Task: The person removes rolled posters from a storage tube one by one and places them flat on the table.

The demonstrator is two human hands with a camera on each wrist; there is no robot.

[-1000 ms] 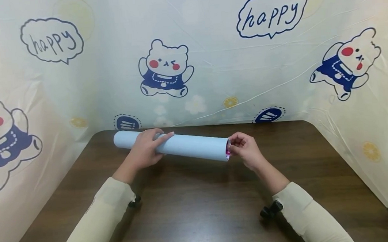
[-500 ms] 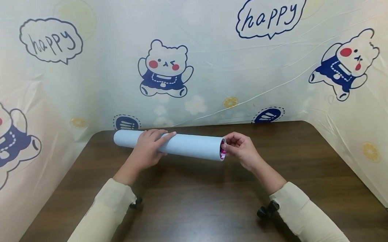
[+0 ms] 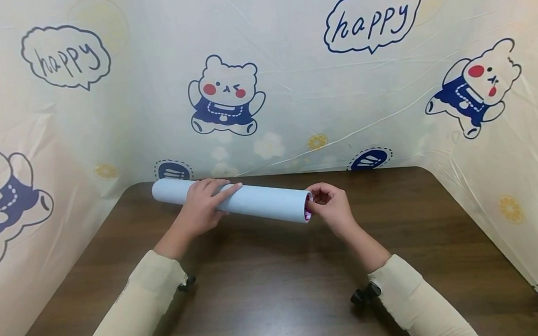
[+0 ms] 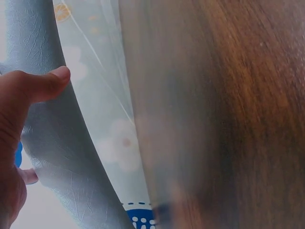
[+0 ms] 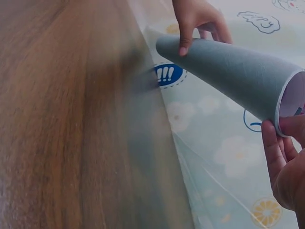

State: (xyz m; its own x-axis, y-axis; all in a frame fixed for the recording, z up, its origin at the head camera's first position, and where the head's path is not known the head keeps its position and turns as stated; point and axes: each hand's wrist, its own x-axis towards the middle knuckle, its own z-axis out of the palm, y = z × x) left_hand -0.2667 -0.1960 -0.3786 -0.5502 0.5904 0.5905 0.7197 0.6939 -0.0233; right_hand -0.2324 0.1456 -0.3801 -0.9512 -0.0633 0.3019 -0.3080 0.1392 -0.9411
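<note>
A long light blue roll [image 3: 266, 202], hollow like a tube, lies slantwise in the head view, its right end nearer the person. Its outside has a fine creased texture, and pink-purple pattern shows inside the open right end. My left hand [image 3: 201, 204] grips the roll left of its middle, thumb along the near side and fingers over the top. At the open end my right hand [image 3: 332, 205] pinches the rim. In the right wrist view, the right thumb [image 5: 291, 126] is inside the opening, with the fingers outside below the roll wall [image 5: 238, 71].
Beneath is a dark brown wooden table [image 3: 257, 290] with rounded far corners. A pale curtain [image 3: 293, 101] printed with bears and "happy" bubbles surrounds its back and sides. Black wrist straps or mounts [image 3: 366, 295] sit by both sleeves.
The right hand has shifted slightly left along with the roll's open end, and its thumb sits further into the opening. The left hand keeps its hold. The head view has turned slightly.
</note>
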